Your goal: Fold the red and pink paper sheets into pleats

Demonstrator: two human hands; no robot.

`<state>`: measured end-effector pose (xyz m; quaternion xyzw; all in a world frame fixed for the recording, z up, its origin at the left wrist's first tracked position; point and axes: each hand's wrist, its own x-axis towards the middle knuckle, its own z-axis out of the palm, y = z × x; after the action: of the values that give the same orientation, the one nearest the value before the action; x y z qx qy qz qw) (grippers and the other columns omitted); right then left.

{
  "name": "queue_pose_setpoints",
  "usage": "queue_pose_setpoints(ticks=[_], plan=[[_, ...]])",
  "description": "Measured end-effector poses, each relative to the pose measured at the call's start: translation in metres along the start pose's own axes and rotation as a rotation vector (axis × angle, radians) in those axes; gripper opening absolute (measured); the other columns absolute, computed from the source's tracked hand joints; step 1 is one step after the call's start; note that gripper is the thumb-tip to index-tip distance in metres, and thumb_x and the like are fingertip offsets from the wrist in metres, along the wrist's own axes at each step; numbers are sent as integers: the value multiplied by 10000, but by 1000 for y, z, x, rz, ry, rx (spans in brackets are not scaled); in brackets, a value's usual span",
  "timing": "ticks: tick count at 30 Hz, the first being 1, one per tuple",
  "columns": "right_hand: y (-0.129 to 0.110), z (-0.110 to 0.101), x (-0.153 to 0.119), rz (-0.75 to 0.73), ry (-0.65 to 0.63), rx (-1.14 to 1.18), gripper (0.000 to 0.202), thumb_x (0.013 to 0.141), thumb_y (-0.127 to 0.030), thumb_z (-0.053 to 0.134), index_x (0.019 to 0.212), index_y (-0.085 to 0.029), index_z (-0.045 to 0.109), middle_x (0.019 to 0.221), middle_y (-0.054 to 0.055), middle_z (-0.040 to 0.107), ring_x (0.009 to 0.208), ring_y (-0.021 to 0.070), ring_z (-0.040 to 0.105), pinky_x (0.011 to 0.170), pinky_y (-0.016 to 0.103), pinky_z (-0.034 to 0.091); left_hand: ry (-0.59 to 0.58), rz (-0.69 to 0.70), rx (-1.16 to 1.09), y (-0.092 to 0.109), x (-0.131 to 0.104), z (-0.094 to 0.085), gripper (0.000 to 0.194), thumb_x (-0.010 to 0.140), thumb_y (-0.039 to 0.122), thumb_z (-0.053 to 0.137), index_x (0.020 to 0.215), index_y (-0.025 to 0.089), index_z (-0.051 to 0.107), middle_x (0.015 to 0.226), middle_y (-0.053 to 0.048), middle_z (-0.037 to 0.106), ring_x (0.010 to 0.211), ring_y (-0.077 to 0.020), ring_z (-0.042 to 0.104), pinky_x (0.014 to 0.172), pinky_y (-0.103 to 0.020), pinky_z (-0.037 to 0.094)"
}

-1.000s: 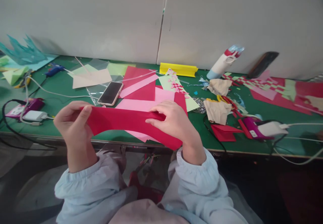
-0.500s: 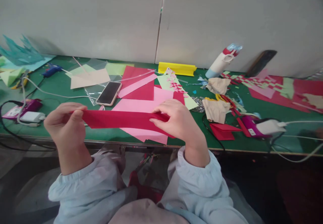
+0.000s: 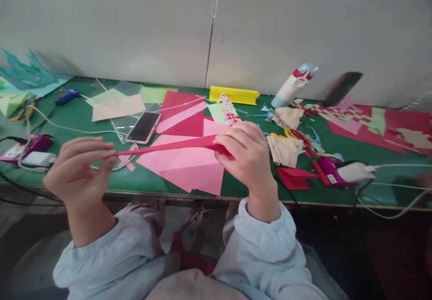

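A long strip of red paper point(image 3: 172, 146) is stretched between my hands, above the front of the green table. My left hand point(image 3: 81, 167) pinches its left end between thumb and fingertips. Fingers of my right hand point(image 3: 245, 156) are closed around the other end, and a folded part of the red strip shows under them. The strip is turned nearly edge-on, so its face is mostly hidden. Beneath it lie pink paper sheets point(image 3: 189, 171), and behind those a red sheet point(image 3: 192, 126) with a pink strip across it.
A phone point(image 3: 144, 127) lies behind the strip. A blue glue gun point(image 3: 67, 96) and purple power socket point(image 3: 37, 147) are at left. On the right stand a white bottle point(image 3: 292, 88), beige cloth pieces point(image 3: 285, 150), folded red paper point(image 3: 295, 177) and another socket point(image 3: 332, 171) with cables.
The red strip has turned from showing its broad face to nearly edge-on. My left hand has moved a little left and down, and my right hand slightly right and up.
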<state>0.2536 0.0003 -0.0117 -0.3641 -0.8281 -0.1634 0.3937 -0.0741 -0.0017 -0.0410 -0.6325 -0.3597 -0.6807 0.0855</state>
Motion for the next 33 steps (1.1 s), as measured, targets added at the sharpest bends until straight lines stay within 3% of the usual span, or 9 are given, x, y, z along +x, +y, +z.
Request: queue_pose_setpoints(ticks=[6,12,19,24,28,33], plan=[[1,4,-2,-12,-20,-31,215,863,-120,544,957,-271,665,981,32,700,984,247,581,966,457,412,-168,122,169,3,-1,6,222,640,217,824,838,295,763,848,-14,761,870,-257,694,846,-459,526],[-10,16,4,-17,-105,-111,194,905,-135,501,867,-227,668,916,43,713,908,225,577,930,403,419,-376,210,342,25,-9,32,296,713,180,799,947,355,752,922,2,776,985,-270,688,929,-473,455],[-22,28,6,-21,-228,-61,209,945,-189,475,871,-212,668,909,61,715,913,227,567,929,389,389,-521,268,319,49,-18,63,158,820,200,700,944,291,737,888,-11,773,908,-232,696,872,-428,494],[-23,29,4,-27,-238,13,193,960,-254,486,903,-210,664,945,57,722,931,224,582,945,389,385,-517,244,268,59,-23,73,141,833,187,680,932,274,732,868,-15,771,825,-210,698,817,-395,499],[-13,20,3,41,-186,106,192,910,-363,603,1011,-208,657,1063,69,715,1028,243,599,979,406,387,-505,232,262,59,-21,70,114,825,175,686,890,259,728,835,-11,767,778,-199,693,773,-368,500],[-3,8,4,115,-226,219,274,846,-429,688,1040,-237,669,1094,58,716,1064,246,612,1005,422,388,-520,249,278,57,-17,63,91,829,174,676,865,241,726,795,-19,756,762,-201,682,743,-359,502]])
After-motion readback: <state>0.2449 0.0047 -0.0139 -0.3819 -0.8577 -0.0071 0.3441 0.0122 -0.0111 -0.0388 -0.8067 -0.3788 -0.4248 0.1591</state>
